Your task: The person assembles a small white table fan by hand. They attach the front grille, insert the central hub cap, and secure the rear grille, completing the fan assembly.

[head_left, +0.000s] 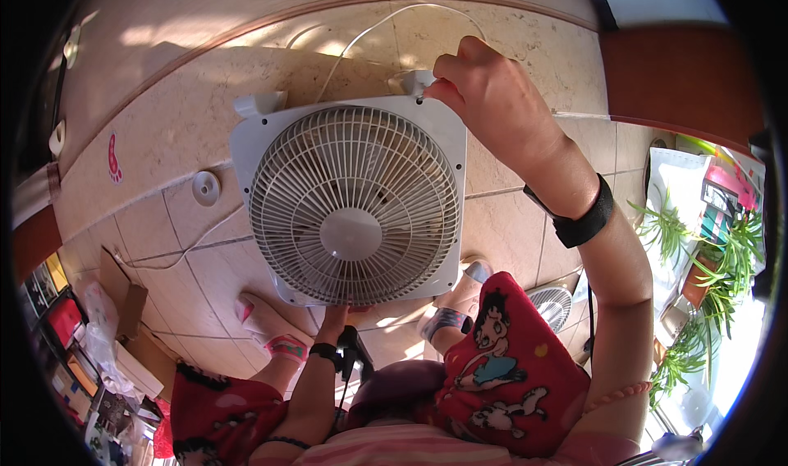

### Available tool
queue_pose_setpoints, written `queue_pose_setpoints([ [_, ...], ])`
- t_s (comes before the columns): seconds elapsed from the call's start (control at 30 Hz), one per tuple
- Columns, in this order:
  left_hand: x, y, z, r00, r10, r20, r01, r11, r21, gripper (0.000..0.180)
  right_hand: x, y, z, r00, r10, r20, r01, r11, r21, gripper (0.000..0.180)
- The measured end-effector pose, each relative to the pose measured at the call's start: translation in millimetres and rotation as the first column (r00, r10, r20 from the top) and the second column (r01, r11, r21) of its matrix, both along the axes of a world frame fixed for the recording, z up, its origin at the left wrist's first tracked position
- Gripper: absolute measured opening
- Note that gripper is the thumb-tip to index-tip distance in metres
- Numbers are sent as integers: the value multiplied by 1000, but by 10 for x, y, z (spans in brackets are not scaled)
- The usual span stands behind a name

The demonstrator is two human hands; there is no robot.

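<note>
A square white box fan (351, 234) with a round wire grille and a plain centre cap stands between my feet. My right hand (484, 84) is over its far right corner. Thumb and fingers are pinched together beside a dark hole in that corner; whatever is between them, if anything, is too small to make out. My left hand (333, 318) reaches to the fan's near edge, where its fingers are hidden by the frame. White feet (261, 105) stick out along the fan's far side.
A white round knob-like piece (206, 188) lies on the tiles left of the fan, near a white cord (156, 266). Another round grille (550, 307) is by my right foot. Cardboard (123, 298) and plastic bags sit at the left, potted plants (712, 277) at the right.
</note>
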State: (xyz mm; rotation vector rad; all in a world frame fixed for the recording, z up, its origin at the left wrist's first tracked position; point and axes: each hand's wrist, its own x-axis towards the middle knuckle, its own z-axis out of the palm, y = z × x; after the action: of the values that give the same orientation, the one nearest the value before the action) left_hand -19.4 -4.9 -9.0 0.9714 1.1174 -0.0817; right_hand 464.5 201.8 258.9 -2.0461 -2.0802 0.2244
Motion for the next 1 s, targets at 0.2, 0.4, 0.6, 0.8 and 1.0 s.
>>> queue_pose_setpoints([
  [0.2, -305, -267, -490, 971, 149, -188, -158, 987, -30, 44, 67, 20, -110, 965, 58, -256, -47, 998, 50, 22],
  [0.4, -94, -41, -101, 969, 50, -241, -95, 980, -178, 54, 91, -11, -100, 986, 108, -123, -109, 994, 5, 16],
  [0.6, 243, 191, 289, 965, 179, -191, -226, 937, -267, 56, 43, -40, -37, 996, 40, 78, -41, 999, 18, 24],
  [0.8, 249, 203, 319, 969, 142, -203, -193, 946, -260, 56, -11, -126, -7, 997, -68, 43, 69, 998, -15, 25],
  [1.0, 152, 43, 39, 942, 332, -51, -327, 874, -360, 55, -78, -226, -30, 991, -113, -76, 105, 988, -110, 17],
])
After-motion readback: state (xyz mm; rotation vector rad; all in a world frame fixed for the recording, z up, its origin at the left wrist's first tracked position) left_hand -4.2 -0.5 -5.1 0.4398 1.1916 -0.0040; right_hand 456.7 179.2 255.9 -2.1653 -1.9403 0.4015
